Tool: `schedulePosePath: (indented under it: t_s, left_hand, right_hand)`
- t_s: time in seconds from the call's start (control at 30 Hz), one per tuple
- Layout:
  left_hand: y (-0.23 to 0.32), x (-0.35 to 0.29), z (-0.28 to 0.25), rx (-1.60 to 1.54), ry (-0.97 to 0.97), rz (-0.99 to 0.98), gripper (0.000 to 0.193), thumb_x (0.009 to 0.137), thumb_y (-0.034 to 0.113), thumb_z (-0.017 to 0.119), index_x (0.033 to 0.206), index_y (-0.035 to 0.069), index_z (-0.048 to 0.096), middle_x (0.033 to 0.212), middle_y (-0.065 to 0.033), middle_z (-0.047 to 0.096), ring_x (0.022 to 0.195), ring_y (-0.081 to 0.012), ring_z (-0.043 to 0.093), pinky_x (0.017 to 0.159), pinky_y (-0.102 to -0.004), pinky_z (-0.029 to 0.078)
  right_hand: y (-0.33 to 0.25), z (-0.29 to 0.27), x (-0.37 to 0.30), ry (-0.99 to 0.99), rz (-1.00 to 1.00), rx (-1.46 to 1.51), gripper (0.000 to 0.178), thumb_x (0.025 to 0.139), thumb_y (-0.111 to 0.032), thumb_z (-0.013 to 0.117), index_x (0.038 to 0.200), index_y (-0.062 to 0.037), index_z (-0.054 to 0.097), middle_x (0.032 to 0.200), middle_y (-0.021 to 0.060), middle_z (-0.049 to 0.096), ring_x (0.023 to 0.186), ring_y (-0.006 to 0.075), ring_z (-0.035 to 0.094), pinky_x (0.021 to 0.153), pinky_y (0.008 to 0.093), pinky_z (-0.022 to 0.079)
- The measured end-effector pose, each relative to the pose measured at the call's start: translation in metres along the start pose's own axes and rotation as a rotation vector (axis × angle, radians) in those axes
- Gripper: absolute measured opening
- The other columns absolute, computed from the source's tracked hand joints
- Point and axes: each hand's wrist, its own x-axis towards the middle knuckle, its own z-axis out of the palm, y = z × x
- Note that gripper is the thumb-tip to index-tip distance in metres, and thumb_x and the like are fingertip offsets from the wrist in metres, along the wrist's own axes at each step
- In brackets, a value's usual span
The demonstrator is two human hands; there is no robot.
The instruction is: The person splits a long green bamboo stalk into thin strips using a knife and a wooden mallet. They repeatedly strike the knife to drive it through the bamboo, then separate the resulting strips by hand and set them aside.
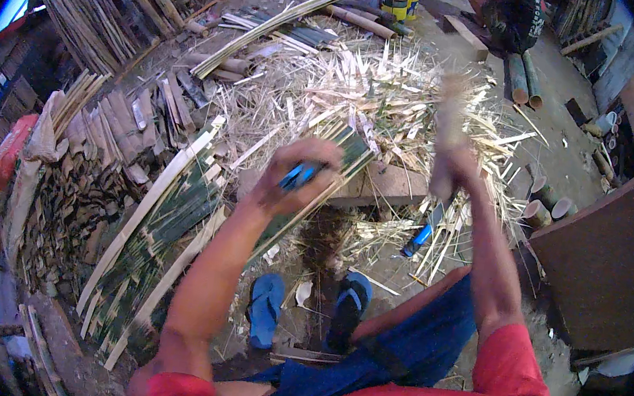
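Left hand [307,158] over bamboo [357,149]; right hand [456,167] round stick [449,119]

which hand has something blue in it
The left hand: a blue object shows in its grip, while the right hand holds a blurred, light-brown stick-like object.

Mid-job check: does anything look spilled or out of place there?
Yes. Pale slivers lie scattered beyond the wooden block, jumbled in all directions, unlike the green-and-pale strips laid roughly alongside each other. A blue-handled tool below the right hand seems loose among scraps.
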Motion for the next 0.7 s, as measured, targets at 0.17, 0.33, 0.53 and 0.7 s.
schedulePosePath:
  t_s: [0.17, 0.33, 0.53, 0.7]
  left_hand:
    - [-0.003, 0.034, 0.004, 0.179, 0.094, -0.416, 0.012, 0.082, 0.008, 0.067, 0.094, 0.006, 0.066, 0.086, -0.0054, 0.069, 0.072, -0.0132, 0.062, 0.068, -0.0317, 0.051]
    - [0.001, -0.01, -0.058, 0.014, 0.201, -0.556, 0.012, 0.084, 0.012, 0.07, 0.094, 0.007, 0.065, 0.085, -0.0019, 0.067, 0.075, -0.0111, 0.061, 0.073, -0.03, 0.051]
    - [0.004, -0.078, -0.105, -0.319, 0.583, -0.512, 0.023, 0.086, 0.015, 0.069, 0.105, 0.004, 0.061, 0.088, -0.0054, 0.067, 0.083, -0.0152, 0.066, 0.083, -0.0336, 0.054]
    - [0.023, -0.094, -0.105, 0.042, 0.26, -0.63, 0.018, 0.083, 0.008, 0.066, 0.101, 0.005, 0.065, 0.08, -0.0015, 0.065, 0.071, -0.0106, 0.063, 0.067, -0.0282, 0.052]
  right_hand:
    - [0.033, 0.124, -0.061, -0.531, 0.421, 0.076, 0.105, 0.071, -0.034, 0.083, 0.152, 0.0007, 0.027, 0.136, 0.0277, 0.056, 0.127, 0.0373, 0.055, 0.107, 0.0408, 0.043]
    - [0.031, 0.069, -0.051, -0.226, 0.474, 0.036, 0.088, 0.072, -0.032, 0.083, 0.143, -0.003, 0.04, 0.119, 0.0184, 0.065, 0.096, 0.0287, 0.067, 0.086, 0.0408, 0.055]
    - [0.007, 0.071, -0.031, 0.148, 0.665, 0.499, 0.043, 0.082, -0.022, 0.076, 0.115, -0.0007, 0.058, 0.087, 0.0104, 0.067, 0.07, 0.0213, 0.066, 0.062, 0.0375, 0.056]
    - [-0.04, 0.266, -0.113, -0.691, 0.287, -0.055, 0.094, 0.076, -0.039, 0.081, 0.147, 0.0019, 0.037, 0.133, 0.0207, 0.058, 0.12, 0.0319, 0.056, 0.105, 0.0402, 0.044]
